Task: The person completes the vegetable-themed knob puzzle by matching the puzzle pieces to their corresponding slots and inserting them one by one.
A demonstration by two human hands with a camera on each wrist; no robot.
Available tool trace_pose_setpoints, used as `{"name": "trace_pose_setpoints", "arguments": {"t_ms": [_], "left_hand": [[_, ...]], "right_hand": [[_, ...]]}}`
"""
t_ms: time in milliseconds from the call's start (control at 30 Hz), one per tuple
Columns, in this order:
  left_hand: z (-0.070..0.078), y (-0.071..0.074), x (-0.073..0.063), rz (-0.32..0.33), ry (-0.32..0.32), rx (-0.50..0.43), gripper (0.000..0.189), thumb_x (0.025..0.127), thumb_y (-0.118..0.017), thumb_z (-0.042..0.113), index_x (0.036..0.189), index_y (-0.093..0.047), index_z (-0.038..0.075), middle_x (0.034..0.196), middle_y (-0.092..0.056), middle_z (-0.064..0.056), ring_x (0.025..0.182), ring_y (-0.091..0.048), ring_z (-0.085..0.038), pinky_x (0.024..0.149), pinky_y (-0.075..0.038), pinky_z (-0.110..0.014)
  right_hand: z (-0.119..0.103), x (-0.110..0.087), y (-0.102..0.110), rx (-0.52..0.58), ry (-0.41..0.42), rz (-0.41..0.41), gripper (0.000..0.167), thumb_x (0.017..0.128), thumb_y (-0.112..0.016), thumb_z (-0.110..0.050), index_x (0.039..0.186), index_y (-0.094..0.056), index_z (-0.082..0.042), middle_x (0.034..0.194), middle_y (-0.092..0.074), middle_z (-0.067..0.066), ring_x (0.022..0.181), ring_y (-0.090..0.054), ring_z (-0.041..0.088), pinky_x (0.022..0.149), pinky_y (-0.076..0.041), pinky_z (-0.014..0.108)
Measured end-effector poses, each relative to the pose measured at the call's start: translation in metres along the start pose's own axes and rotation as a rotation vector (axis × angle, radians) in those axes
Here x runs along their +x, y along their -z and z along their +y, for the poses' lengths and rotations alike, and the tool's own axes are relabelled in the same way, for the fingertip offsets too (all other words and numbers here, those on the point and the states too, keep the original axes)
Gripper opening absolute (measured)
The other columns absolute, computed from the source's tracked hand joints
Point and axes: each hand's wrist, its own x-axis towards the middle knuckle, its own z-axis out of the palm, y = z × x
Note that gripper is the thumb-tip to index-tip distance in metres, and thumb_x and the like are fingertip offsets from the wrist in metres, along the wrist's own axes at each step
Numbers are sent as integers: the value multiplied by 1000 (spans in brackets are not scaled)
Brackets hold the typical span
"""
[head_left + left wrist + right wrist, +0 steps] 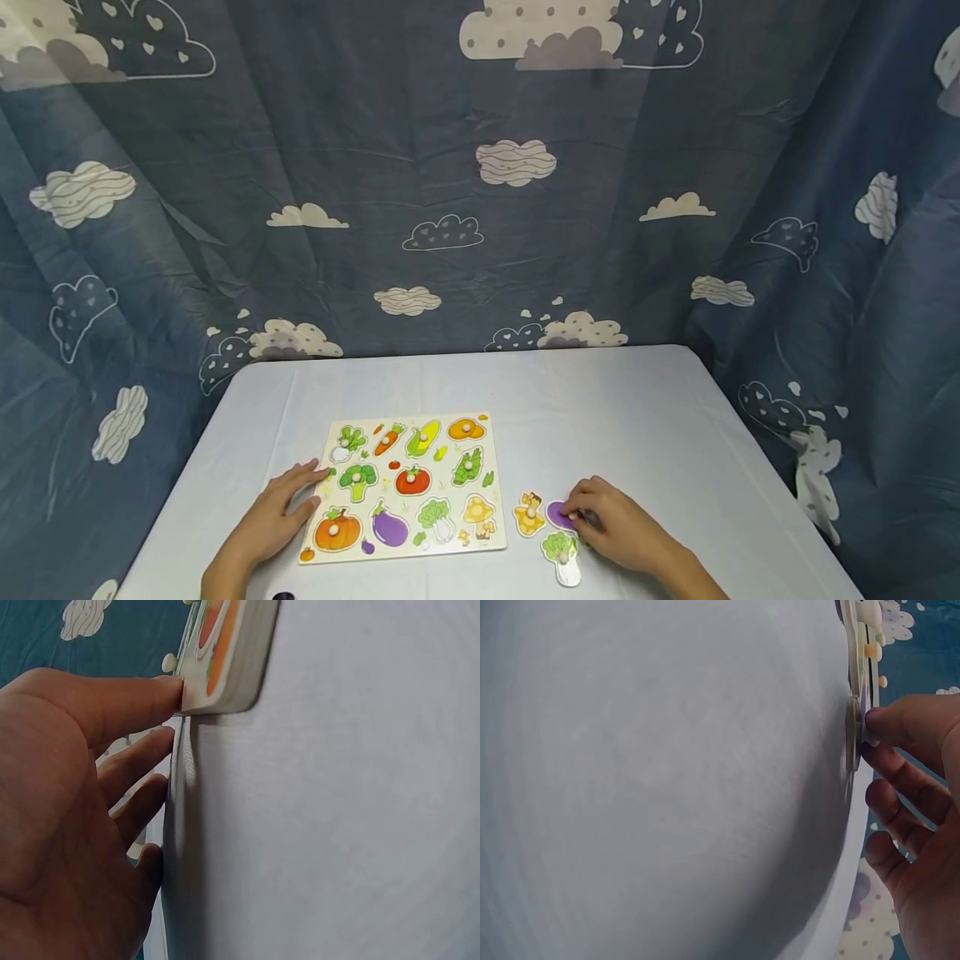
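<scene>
A vegetable puzzle board (412, 553) lies flat on the white table, with printed pumpkin, eggplant, cabbage and mushroom pictures along its near row. My left hand (272, 515) rests at the board's left edge; in the left wrist view its thumb touches the board's corner (232, 694) and the fingers are extended. To the right of the board, my right hand (621, 527) pinches a purple eggplant piece (558, 515), partly covered by the fingers. The right wrist view shows this piece (852, 739) edge-on, with thumb and index finger at its knob.
A yellow mushroom piece (528, 518) lies between the board and the eggplant piece. Nearer the front is a cabbage piece (562, 557). A small dark object (283, 596) shows at the bottom edge. A cloud-patterned curtain (360, 183) hangs behind the table.
</scene>
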Motion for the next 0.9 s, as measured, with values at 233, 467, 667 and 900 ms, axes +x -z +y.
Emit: {"name": "trace_pose_setpoints", "arguments": {"t_ms": [233, 467, 667, 900], "left_hand": [[2, 0, -1, 6, 4, -4, 47, 101, -64, 34, 147, -58, 21, 165, -39, -14, 154, -25, -49, 119, -16, -77], [3, 2, -2, 6, -16, -8, 46, 102, -63, 32, 147, -58, 20, 164, -40, -15, 154, -25, -48, 123, -13, -72], [2, 1, -2, 10, -19, -7, 46, 102, -64, 32, 146, -59, 20, 164, -40, -15, 154, -26, -48, 123, -13, -71], [3, 1, -2, 11, -23, -15, 46, 101, -64, 30, 146, -59, 20, 164, -40, -15, 154, -25, -49, 123, -13, -72]], "right_hand": [[4, 0, 2, -22, 11, -20, 21, 92, -75, -13, 104, -79, -30, 107, -65, -21, 101, -58, 0, 86, -59, 28], [7, -3, 6, -18, 15, -8, 21, 90, -79, -14, 101, -80, -31, 104, -67, -21, 99, -58, 1, 84, -59, 27], [10, -5, 13, -29, 39, 52, 22, 87, -80, -10, 100, -79, -28, 101, -68, -19, 97, -60, 2, 81, -59, 26], [13, -4, 20, -75, 5, 147, 18, 84, -85, -15, 97, -79, -25, 92, -66, -21, 89, -58, 2, 73, -56, 24]]}}
